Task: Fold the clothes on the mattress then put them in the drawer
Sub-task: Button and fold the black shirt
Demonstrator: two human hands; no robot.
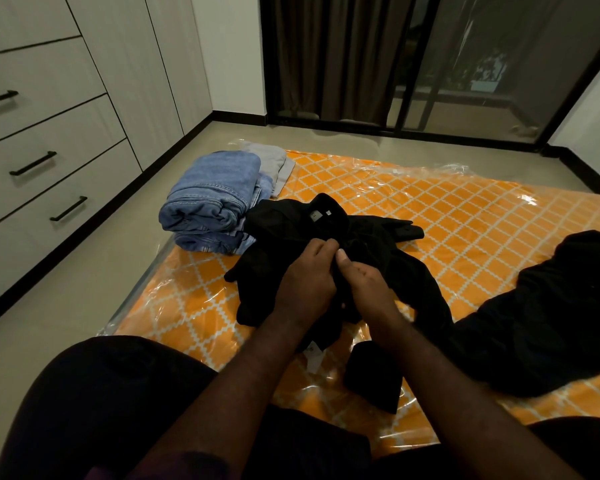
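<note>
A black collared shirt (284,230) lies spread and crumpled in the middle of the orange patterned mattress (447,209), its white label facing up. My left hand (307,278) and my right hand (364,285) meet over its front, and both pinch the black cloth just below the collar. Folded blue jeans (215,199) are stacked at the mattress's left edge, with a folded grey garment (274,164) behind them. Another black garment (548,320) lies unfolded at the right. The white drawers (49,133) with black handles stand at the left, all closed.
The mattress is wrapped in clear plastic and lies on a grey floor (84,289). My knees in dark trousers (94,393) are at the near edge. A glass sliding door (465,64) with dark curtains fills the far wall.
</note>
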